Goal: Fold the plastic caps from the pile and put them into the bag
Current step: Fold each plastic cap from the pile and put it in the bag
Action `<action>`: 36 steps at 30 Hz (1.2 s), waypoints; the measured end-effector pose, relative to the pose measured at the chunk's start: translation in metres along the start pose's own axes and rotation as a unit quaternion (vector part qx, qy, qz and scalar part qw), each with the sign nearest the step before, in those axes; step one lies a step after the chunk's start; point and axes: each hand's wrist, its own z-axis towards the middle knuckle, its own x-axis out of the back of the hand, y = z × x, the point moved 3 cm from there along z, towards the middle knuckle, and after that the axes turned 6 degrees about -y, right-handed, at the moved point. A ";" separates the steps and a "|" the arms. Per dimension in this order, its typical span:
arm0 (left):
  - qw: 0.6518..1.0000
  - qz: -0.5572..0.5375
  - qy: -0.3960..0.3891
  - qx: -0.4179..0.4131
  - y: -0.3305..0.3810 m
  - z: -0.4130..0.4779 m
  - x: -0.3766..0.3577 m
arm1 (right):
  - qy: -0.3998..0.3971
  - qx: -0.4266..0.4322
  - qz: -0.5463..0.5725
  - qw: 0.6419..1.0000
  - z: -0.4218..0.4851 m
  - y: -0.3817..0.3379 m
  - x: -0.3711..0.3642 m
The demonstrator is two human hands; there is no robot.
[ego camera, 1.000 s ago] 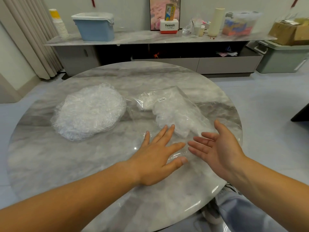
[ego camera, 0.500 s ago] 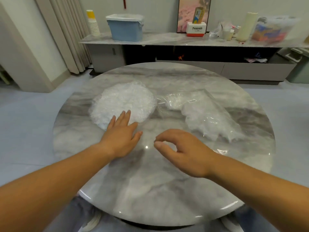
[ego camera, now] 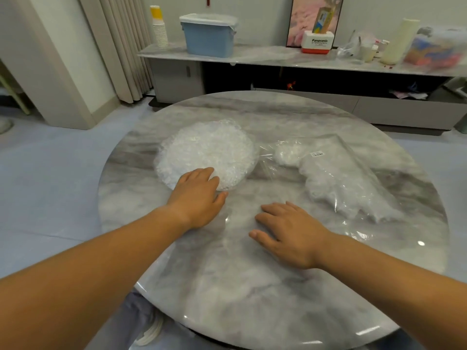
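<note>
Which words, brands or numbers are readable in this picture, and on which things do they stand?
"Panasonic": on the white and red box on the sideboard.
Small line under that brand: too small to read.
White label on the plastic bag: too small to read.
Print on the yellow carton standing in that box: blurred, not readable.

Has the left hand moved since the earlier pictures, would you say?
Yes: the left hand went leftward, from the bag to the pile, at its near edge.
</note>
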 end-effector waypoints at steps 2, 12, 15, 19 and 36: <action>1.000 -0.006 -0.007 -0.004 0.000 -0.001 -0.001 | 0.004 -0.001 0.000 1.000 0.002 0.003 -0.001; 0.998 -0.010 0.040 -0.041 0.002 -0.004 0.002 | 0.027 -0.004 0.030 0.999 -0.002 -0.003 0.016; 0.999 0.012 0.008 -0.032 -0.001 -0.005 -0.001 | 0.029 -0.001 0.026 0.999 -0.003 -0.005 0.016; 0.998 0.050 0.006 -0.025 -0.002 -0.005 -0.004 | 0.032 0.002 0.028 0.999 -0.001 -0.006 0.015; 0.987 0.024 0.034 -0.153 0.011 -0.084 -0.005 | 0.130 0.115 0.038 0.984 -0.036 -0.007 0.016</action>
